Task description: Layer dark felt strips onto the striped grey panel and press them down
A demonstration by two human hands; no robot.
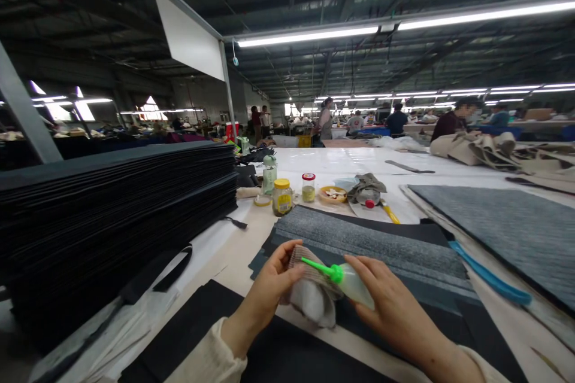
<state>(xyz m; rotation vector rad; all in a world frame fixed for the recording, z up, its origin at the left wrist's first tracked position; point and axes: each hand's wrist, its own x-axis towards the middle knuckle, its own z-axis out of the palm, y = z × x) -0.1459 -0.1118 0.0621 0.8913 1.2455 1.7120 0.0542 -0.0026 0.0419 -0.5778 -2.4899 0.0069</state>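
My left hand pinches a folded grey-beige cloth with a ribbed upper face and a paler, soft underside hanging down. My right hand is wrapped round a translucent squeeze bottle with a bright green cap and a long green nozzle. The nozzle points left, over the ribbed face of the cloth; whether it touches cannot be made out. Under both hands lie dark fabric panels and a stack of blue-grey textured pieces on the white table.
A tall stack of dark panels stands at the left. Behind the hands are a yellow-lidded jar, a red-lidded jar and a yellow dish. A blue strip and a grey panel lie at the right. Several people work farther back.
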